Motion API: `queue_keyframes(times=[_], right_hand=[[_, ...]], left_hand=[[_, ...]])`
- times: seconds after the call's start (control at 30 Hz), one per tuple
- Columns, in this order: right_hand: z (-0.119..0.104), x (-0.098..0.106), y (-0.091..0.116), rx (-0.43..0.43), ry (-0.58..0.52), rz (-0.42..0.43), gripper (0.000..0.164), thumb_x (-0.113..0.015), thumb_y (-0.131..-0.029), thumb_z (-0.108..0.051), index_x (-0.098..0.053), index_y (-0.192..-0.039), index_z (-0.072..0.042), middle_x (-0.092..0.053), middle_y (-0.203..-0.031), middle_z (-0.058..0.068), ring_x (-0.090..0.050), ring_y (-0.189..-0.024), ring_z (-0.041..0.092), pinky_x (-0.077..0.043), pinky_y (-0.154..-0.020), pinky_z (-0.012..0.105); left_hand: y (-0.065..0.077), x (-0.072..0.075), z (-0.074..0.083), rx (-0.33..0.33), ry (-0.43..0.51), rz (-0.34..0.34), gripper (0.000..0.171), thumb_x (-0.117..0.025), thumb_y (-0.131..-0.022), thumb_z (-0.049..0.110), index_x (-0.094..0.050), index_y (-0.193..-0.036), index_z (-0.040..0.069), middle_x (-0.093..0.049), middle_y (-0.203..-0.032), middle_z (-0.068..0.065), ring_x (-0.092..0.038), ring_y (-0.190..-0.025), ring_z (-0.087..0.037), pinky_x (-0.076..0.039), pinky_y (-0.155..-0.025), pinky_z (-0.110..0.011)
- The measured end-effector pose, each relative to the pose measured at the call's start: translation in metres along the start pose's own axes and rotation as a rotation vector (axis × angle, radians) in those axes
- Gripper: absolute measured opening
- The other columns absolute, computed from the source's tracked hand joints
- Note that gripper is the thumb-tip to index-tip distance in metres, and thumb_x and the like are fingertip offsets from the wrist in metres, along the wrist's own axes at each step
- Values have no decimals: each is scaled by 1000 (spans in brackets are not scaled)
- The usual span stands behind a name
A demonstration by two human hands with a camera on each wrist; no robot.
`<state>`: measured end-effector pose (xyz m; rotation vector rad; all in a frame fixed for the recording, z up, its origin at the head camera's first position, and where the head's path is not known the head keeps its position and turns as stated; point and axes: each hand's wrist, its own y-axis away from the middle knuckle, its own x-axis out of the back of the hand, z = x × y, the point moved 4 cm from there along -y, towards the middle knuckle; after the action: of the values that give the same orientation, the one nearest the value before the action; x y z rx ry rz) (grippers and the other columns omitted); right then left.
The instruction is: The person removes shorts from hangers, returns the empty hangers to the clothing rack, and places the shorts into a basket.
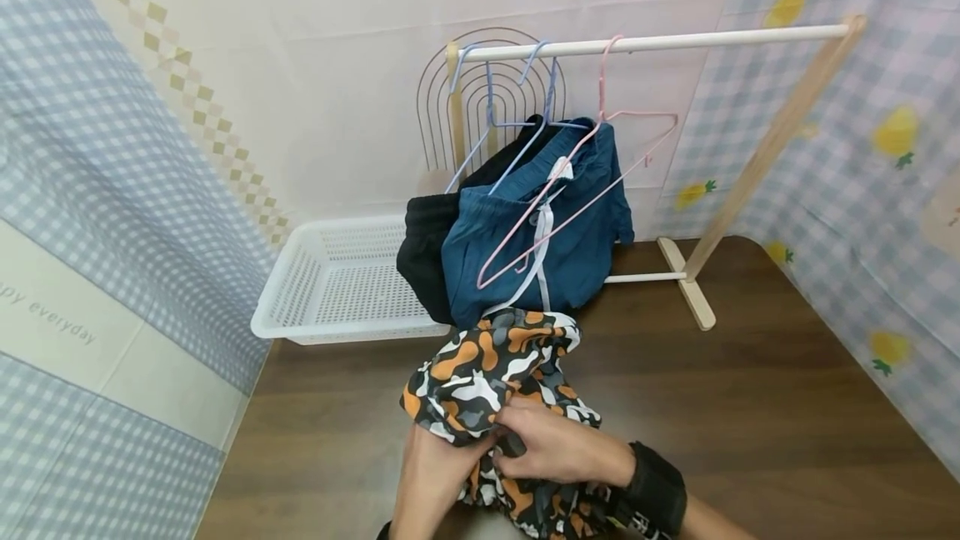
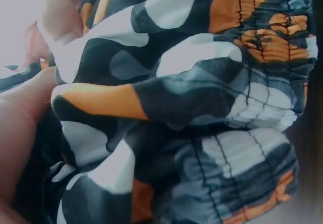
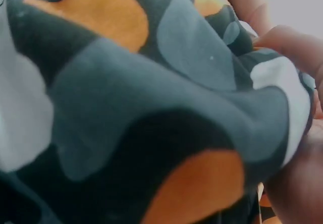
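Observation:
Camouflage-print shorts (image 1: 472, 369) in orange, black, grey and white are bunched up over the front of the table. A gathered elastic waistband (image 2: 265, 98) shows at the right in the left wrist view. My left hand (image 1: 442, 458) grips the cloth from below, its fingers mostly hidden under the fabric. From the right, my right hand (image 1: 551, 442) pinches a fold of the same shorts between thumb and fingers, close beside the left hand. In the right wrist view the cloth (image 3: 151, 108) fills most of the picture, with fingers (image 3: 292, 47) at its right edge.
Behind the hands stands a clothes rack (image 1: 720, 38). Blue shorts (image 1: 495, 248) and black shorts (image 1: 427, 252) hang from it on blue hangers. A bare pink hanger (image 1: 577, 227) hangs in front. A white basket (image 1: 300, 273) sits at the back left of the brown table (image 1: 772, 407).

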<state>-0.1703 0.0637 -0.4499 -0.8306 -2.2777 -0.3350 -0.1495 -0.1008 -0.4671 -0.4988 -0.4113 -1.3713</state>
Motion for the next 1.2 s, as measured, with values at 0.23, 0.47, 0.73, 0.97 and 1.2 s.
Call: queue_keyframes(times=[0.23,0.47,0.73,0.97,1.2], right_hand=[[-2,-2,-6,79,-30,-8,21,-74,-93,-9,-70,-113,-16,-62,-102,-9,-55,-89,-1,-51,-82,20],[1,-2,-7,137,-131,-38,33,-67,-99,-9,-67,-131,-14,-67,-113,-7,-57,-97,-1,-52,-91,24],[4,0,-5,170,-110,-16,31,-63,-103,-11,-66,-133,-14,-67,-118,-5,-59,-104,3,-53,-97,29],[5,2,-6,222,-108,62,24,-66,-102,-8,-68,-126,-12,-67,-116,0,-59,-100,5,-54,-90,25],[8,3,-14,301,-110,183,10,-63,-104,-6,-68,-109,-12,-62,-100,-2,-59,-87,3,-57,-74,25]], left_hand=[[3,8,-5,87,-19,54,49,-96,-71,24,-73,-110,6,-75,-99,-3,-67,-87,-15,-56,-80,-40],[1,14,-8,66,-10,77,48,-93,-74,19,-74,-118,10,-75,-110,-1,-69,-97,-17,-57,-88,-44],[2,23,-12,89,-55,97,36,-90,-70,10,-75,-102,5,-74,-92,-3,-67,-81,-16,-56,-74,-40],[6,33,-17,112,-28,116,43,-92,-70,8,-74,-109,2,-76,-100,-8,-71,-89,-23,-58,-82,-46],[7,47,-22,116,-75,141,45,-93,-70,12,-75,-110,0,-77,-102,-13,-72,-93,-30,-59,-85,-51]])
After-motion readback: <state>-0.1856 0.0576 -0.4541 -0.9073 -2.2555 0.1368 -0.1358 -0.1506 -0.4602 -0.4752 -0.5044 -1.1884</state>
